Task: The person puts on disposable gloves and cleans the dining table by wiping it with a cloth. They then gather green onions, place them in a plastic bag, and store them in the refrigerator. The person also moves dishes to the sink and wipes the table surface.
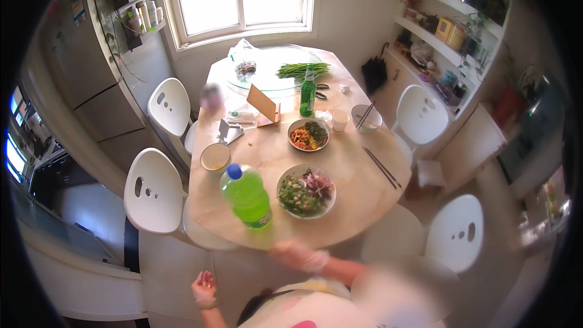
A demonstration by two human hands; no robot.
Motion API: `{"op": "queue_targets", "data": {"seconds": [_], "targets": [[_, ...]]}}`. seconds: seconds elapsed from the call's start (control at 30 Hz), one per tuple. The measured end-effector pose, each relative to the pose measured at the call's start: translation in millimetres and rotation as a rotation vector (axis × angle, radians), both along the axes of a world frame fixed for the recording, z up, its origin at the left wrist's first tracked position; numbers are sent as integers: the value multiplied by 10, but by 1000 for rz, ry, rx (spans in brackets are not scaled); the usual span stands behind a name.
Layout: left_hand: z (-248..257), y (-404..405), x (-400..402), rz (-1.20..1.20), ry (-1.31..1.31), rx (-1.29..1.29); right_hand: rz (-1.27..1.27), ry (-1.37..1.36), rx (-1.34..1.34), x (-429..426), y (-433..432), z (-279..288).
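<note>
My left hand, in a clear plastic glove, is held beside the table's near left, fingers curled upward; whether it holds anything small does not show. My right hand, gloved too and blurred by motion, is over the table's near edge, and its fingers are unclear. Nearest to it stand a large bottle of green liquid with a blue cap and a bowl of greens and purple onion-like pieces. Behind is a smaller bowl of orange and dark green food. An empty-looking bowl stands at the left.
A green glass bottle, paper cup, bowl with chopsticks and loose chopsticks are on the table. Farther back are scissors, green stalks and a tablet stand. White chairs surround it.
</note>
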State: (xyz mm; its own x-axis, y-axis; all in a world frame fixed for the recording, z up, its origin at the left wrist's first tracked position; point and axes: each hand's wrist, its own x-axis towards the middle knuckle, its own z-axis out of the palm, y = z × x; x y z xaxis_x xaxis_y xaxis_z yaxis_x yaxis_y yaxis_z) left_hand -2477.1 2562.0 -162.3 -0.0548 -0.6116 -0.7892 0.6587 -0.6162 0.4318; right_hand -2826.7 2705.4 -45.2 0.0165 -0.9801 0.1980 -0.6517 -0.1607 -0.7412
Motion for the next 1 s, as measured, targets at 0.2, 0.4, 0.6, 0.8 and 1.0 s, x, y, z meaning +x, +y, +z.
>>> {"op": "queue_targets", "data": {"seconds": [0.2,0.4,0.6,0.8,1.0], "targets": [[-540,937,373,141,-177,203,-981,664,252,-3235,860,-590],[-245,1347,-413,279,-124,190,-1039,541,691,-4035,748,-591],[248,1294,-843,216,-259,131,-790,575,584,-4281,699,-788],[129,1410,-907,256,-265,147,-638,648,153,-4287,885,-754],[230,1506,-952,262,-322,180,-782,515,26,-4765,640,473]]}}
